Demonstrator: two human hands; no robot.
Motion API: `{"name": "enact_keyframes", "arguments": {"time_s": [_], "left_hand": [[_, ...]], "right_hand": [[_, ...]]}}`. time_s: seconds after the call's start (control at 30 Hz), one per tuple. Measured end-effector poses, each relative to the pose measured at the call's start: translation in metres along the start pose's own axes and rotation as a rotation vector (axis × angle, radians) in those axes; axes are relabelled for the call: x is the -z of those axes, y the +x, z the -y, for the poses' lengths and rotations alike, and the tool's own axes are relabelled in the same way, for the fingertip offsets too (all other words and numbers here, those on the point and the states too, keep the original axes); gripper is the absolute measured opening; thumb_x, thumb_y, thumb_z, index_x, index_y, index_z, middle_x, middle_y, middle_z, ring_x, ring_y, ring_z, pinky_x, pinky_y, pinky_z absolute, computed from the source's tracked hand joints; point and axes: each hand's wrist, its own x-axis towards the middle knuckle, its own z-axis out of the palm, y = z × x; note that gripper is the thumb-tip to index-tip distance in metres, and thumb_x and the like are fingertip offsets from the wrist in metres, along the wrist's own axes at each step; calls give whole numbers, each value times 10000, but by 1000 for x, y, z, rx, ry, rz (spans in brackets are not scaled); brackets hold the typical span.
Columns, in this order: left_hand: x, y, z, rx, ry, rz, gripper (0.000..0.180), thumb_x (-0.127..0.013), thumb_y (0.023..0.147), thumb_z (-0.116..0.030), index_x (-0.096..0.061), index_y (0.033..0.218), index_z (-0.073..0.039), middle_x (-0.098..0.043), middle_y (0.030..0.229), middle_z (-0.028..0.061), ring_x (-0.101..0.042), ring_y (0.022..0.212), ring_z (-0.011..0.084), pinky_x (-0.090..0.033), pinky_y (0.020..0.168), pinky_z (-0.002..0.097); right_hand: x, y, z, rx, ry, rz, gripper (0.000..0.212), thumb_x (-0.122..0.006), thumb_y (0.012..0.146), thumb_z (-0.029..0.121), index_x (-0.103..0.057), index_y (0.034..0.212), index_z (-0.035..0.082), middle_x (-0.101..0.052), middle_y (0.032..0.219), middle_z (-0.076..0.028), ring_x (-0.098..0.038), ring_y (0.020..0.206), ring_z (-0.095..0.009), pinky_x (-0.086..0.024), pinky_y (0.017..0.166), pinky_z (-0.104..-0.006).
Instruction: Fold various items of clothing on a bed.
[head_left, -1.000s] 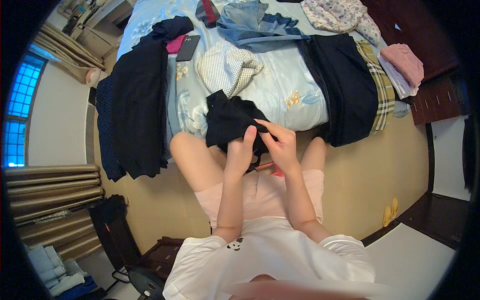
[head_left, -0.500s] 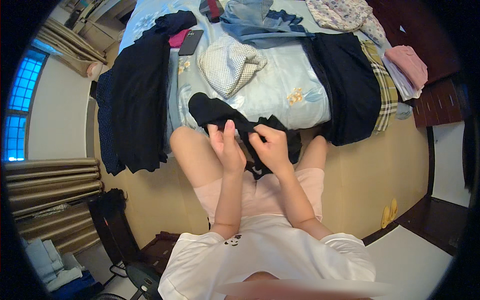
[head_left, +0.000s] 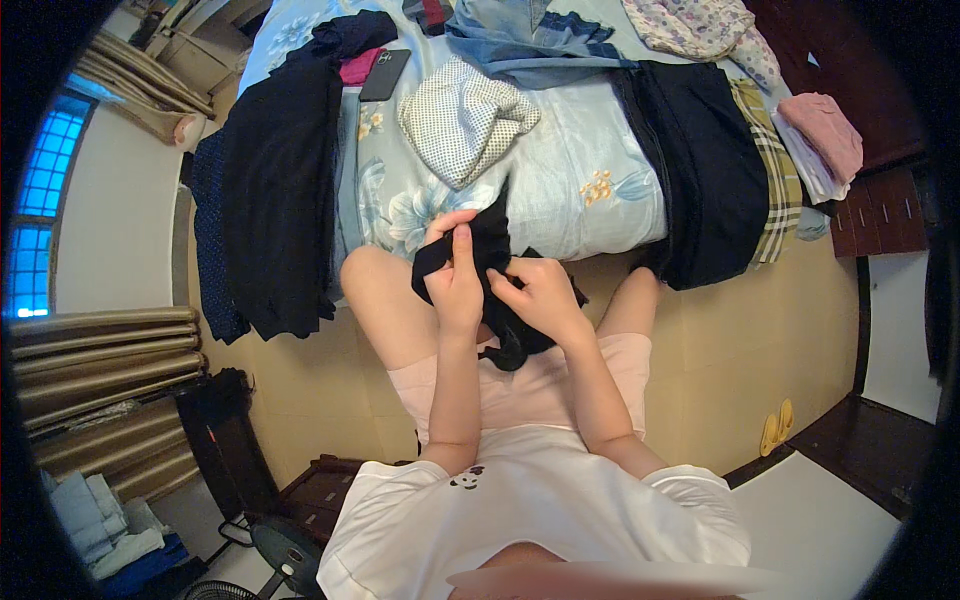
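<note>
Bedside drawers (head_left: 876, 226), black garment (head_left: 490, 240) between hands (head_left: 457, 288)

No text, label, brand, number or sign can be read; the marks in view are pictorial or too small to resolve. White shirt (head_left: 560, 485): a panda print (head_left: 465, 479) on the chest, a picture with no legible characters. Phone (head_left: 384, 75): dark back, no readable lettering. Fan (head_left: 283, 545): small pale details, unreadable at this size. Black case (head_left: 240, 460): one small reddish mark (head_left: 211, 435), content indeterminable. Wood panel (head_left: 845, 65): a small white patch (head_left: 813, 60), content likewise indeterminable.
</note>
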Motion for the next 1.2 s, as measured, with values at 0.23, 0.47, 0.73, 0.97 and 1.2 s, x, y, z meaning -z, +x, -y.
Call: {"name": "enact_keyframes", "arguments": {"time_s": [0.23, 0.47, 0.73, 0.97, 1.2], "left_hand": [[3, 0, -16, -239, 333, 413, 105, -473, 803, 17, -564, 843, -14, -560, 812, 83, -532, 767, 188, -407, 718, 269], [3, -6, -35, -296, 540, 846, 159, -535, 741, -61, -565, 897, -66, -548, 804, 107, -507, 786, 294, -404, 708, 359], [59, -1, -84, -186, 411, 1414, 650, -669, 673, -169, -376, 1208, 57, -321, 1300, 211, -380, 1165, 308, -322, 950, 337], [39, -18, -71, 364, 82, 635, 564, -694, 657, -272, -488, 1053, 73, -467, 1111, 199, -486, 972, 317, -394, 848, 350], [7, -17, -38, -102, 571, 612, 458, -712, 653, -264, -519, 955, 21, -526, 907, 152, -520, 797, 280, -425, 688, 329]], "right_hand": [[4, 1, -19, -284, 1163, 214, 335, -435, 858, 345, -531, 739, 47, -495, 561, -22, -441, 501, -101, -368, 499, -231], [8, 4, -11, -475, 1221, -206, 169, -573, 806, 172, -564, 903, 34, -587, 820, -16, -547, 702, -82, -441, 616, -228], [20, -6, -3, -295, 1150, -289, 186, -564, 825, 196, -578, 893, 23, -593, 822, -13, -543, 704, -73, -447, 631, -221], [19, -12, 11, -219, 1143, -157, 215, -552, 837, 205, -570, 924, 9, -595, 821, -12, -549, 716, -77, -457, 624, -231], [12, -10, 17, -100, 1256, -28, 251, -429, 891, 124, -479, 1104, 0, -525, 1002, -2, -473, 878, -58, -400, 780, -215]]}}
